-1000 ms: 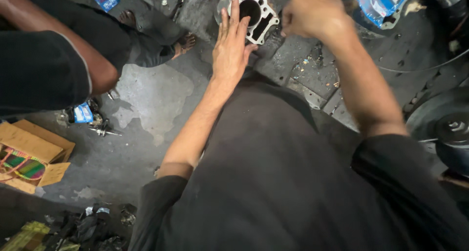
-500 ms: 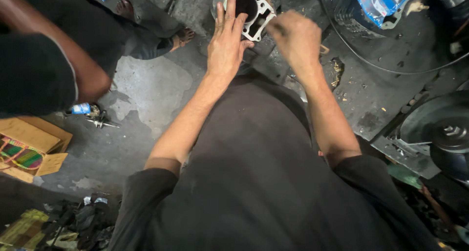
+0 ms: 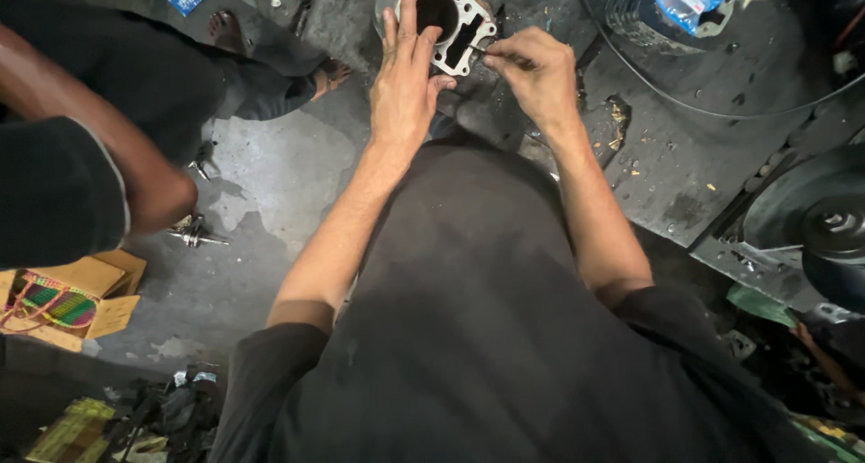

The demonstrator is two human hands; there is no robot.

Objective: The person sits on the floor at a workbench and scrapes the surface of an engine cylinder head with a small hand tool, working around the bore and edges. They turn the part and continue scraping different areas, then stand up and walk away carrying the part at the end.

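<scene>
Cylinder block at twelve o'clock on the floor, bore facing up; left hand open, fingers flat across its near face; right hand at two o'clock, pinching a thin tool pointed at its right edge.

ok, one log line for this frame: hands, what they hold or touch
left hand: flat on engine cylinder block | right hand: pinching thin tool at block's edge | block: on floor
</scene>
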